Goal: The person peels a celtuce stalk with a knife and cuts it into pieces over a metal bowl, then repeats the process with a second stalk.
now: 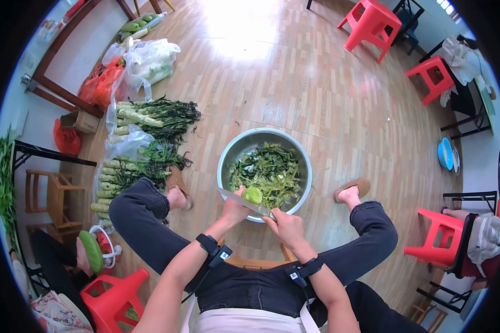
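Note:
A steel basin [223, 158] stands on the floor between the person's feet, with chopped green leaves and peelings [269, 175] inside. Over its near rim, my left hand [236, 208] is closed around a pale green vegetable piece [253, 195], whose round cut end faces away from me. My right hand [285, 228] grips the handle of a knife [244, 203]. The wide blade slants across the near side of the vegetable, its tip pointing left past my left hand. My left fingers are partly hidden behind the vegetable and blade.
Leafy stalks [139, 115] lie left of the basin, beside plastic bags [153, 58] and a red bag [103, 83]. Red stools [372, 25] stand at the upper right, right and lower left. People sit at both sides. A blue bowl [445, 154] is at right.

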